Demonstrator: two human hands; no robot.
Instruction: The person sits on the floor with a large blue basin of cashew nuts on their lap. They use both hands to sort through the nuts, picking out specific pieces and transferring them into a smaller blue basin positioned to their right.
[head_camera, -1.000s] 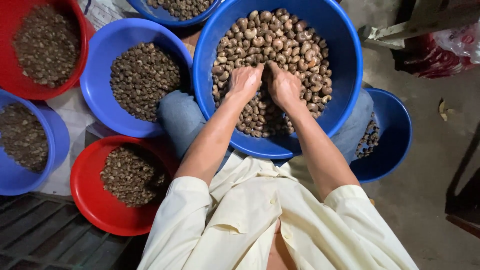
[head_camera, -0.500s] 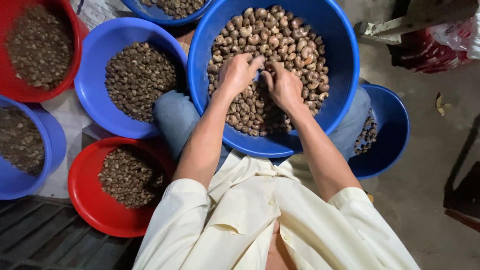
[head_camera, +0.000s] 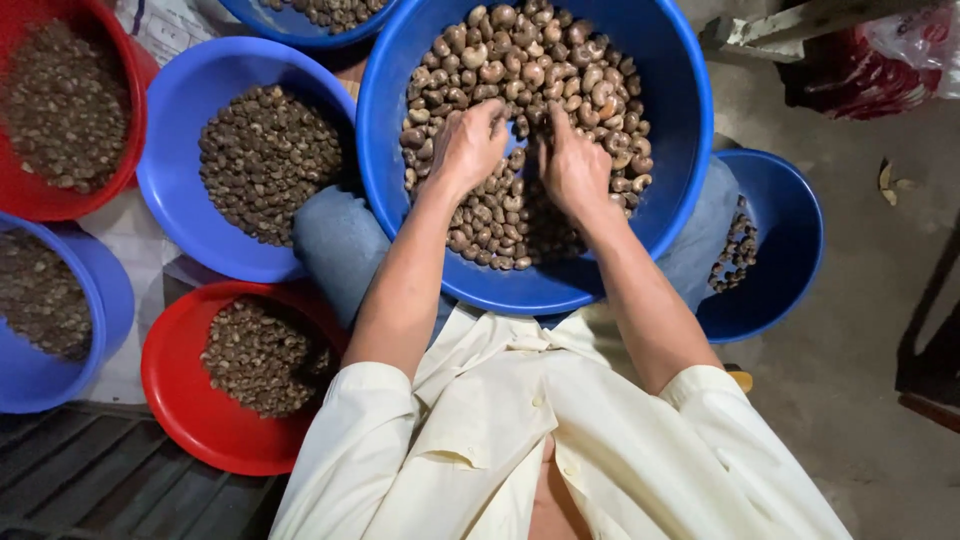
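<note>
My left hand (head_camera: 468, 145) rests knuckles-up on the heap of brown nuts (head_camera: 520, 110) in the big blue basin (head_camera: 670, 140), upper middle of the frame, on my lap. Its fingers curl loosely down into the nuts; I cannot tell whether they pinch one. My right hand (head_camera: 572, 165) lies just beside it, fingers slightly spread and pressed among the nuts, not closed on any. At left sit a blue bowl (head_camera: 180, 200) and a red bowl (head_camera: 180, 400) of smaller nuts; a blue bowl at right (head_camera: 790, 240) holds a few.
</note>
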